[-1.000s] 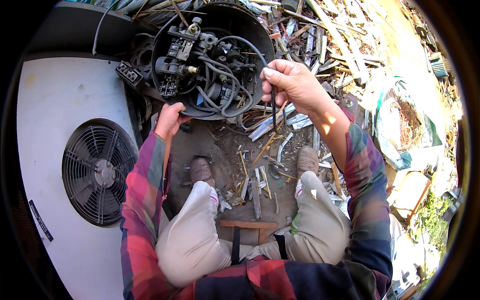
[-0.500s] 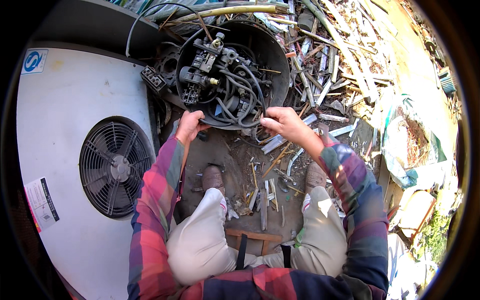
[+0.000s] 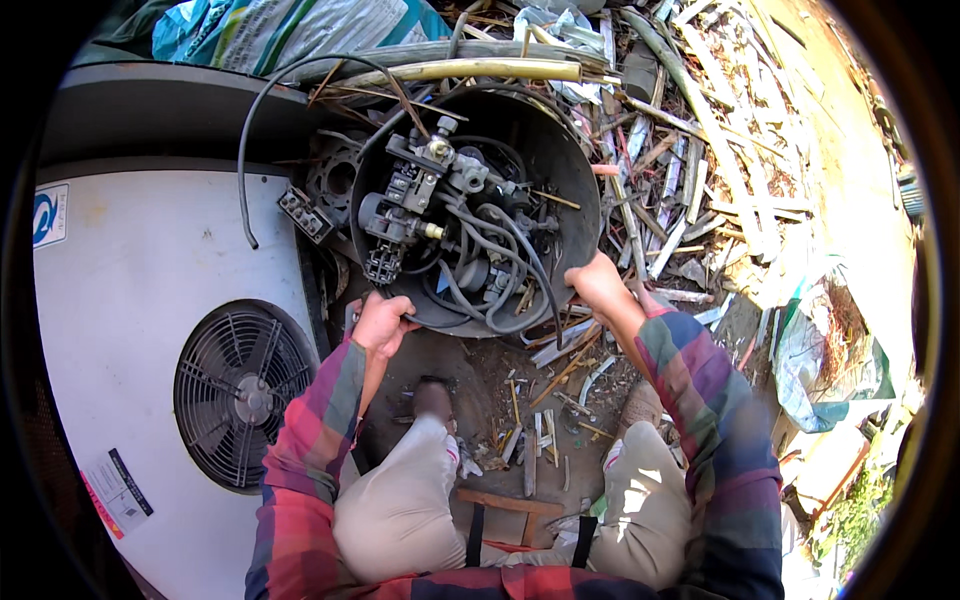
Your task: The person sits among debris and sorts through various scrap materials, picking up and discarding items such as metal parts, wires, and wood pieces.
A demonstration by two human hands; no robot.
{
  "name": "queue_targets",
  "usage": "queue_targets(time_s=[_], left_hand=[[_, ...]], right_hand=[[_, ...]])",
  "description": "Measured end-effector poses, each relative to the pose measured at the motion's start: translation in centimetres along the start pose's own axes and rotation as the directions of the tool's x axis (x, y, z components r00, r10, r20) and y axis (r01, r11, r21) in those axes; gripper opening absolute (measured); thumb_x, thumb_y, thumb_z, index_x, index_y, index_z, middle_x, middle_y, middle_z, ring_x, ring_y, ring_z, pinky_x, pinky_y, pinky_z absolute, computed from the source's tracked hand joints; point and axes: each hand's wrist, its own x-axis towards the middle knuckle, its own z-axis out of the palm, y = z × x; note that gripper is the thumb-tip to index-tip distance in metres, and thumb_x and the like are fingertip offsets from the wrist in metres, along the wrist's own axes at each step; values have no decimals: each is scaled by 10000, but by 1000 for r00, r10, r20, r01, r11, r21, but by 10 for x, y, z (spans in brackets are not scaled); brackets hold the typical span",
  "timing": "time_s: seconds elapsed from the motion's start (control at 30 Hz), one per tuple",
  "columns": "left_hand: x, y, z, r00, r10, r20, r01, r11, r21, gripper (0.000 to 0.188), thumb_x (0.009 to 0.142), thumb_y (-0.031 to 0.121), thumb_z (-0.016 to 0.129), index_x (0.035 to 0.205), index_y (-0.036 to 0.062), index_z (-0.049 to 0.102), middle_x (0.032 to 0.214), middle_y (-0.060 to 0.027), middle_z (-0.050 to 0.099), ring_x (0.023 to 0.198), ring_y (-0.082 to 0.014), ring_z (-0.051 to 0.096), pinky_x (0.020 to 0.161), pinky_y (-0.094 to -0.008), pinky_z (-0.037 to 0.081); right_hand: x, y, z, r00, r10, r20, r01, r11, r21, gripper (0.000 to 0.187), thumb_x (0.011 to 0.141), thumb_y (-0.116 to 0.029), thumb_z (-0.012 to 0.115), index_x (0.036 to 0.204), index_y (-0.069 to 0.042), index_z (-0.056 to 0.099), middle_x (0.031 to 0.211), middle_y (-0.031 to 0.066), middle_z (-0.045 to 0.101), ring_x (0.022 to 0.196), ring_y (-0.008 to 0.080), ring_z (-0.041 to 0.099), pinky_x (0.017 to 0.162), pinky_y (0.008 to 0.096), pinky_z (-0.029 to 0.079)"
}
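A round dark drum (image 3: 583,180) stands in front of me, holding valve-like metal fittings (image 3: 405,190) and a tangle of grey hoses (image 3: 470,255). My left hand (image 3: 380,322) is closed at the drum's near left rim, beside a black cable running along that edge. On the near right side, my right hand (image 3: 600,285) grips the rim, its fingertips partly hidden. A loose hose end (image 3: 557,335) hangs over the near edge between my hands. One thin black cable (image 3: 243,190) arches out over the far left side.
At the left lies a white metal unit (image 3: 110,260) with a round fan grille (image 3: 245,395). A small metal block (image 3: 305,212) rests between unit and drum. Wood scraps (image 3: 690,170) litter the right, near a plastic bag (image 3: 830,350). A bamboo pole (image 3: 480,70) lies beyond the drum.
My right hand has left the hose at the near edge and moved right to the drum's rim. The hose end now hangs loose. The whole view has shifted, with the drum lower in it.
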Motion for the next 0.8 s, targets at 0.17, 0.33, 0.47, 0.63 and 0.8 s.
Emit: queue_targets(time_s=[0.17, 0.33, 0.47, 0.63, 0.8], left_hand=[[-22, 23, -3, 997, -16, -75, 14, 999, -29, 291, 701, -63, 490, 975, -5, 570, 869, -73, 587, 752, -222, 608, 654, -399, 556], [-48, 31, -25, 989, -100, -111, 99, 995, -18, 348, 682, -89, 464, 1004, -27, 581, 897, -82, 620, 823, -222, 634, 702, -379, 556], [-91, 14, -35, 983, -136, -121, 114, 978, -173, 307, 690, -97, 465, 965, -22, 578, 922, -107, 622, 822, -244, 632, 727, -401, 547], [-145, -75, -56, 952, -284, -113, 241, 925, -293, 335, 700, -103, 470, 1009, -24, 575, 966, -118, 625, 889, -274, 633, 804, -445, 534], [-216, -133, -40, 883, -466, -63, 431, 855, -287, 325, 714, -103, 487, 1012, -12, 579, 961, -91, 619, 871, -237, 619, 746, -387, 523]], right_hand=[[-28, 5, 10, 998, -64, -21, 65, 998, 25, 511, 713, -3, 549, 1211, 70, 460, 939, 161, 637, 805, 242, 642, 715, 339, 526], [-66, 16, 30, 989, -99, -111, 73, 974, -212, 565, 725, -73, 559, 1246, 94, 419, 956, 257, 654, 880, 355, 657, 804, 381, 506], [-106, -15, 52, 994, -66, -89, 18, 889, -458, 595, 727, -97, 539, 1259, 120, 384, 923, 331, 627, 912, 457, 621, 839, 453, 485], [-153, 18, 47, 984, 69, -165, -155, 787, -597, 622, 703, -61, 541, 1294, 76, 400, 895, 322, 633, 868, 453, 627, 771, 429, 507], [-237, 52, -2, 973, 165, -161, -218, 887, -406, 586, 738, -57, 524, 1302, 35, 394, 928, 279, 648, 902, 434, 632, 778, 439, 500]])
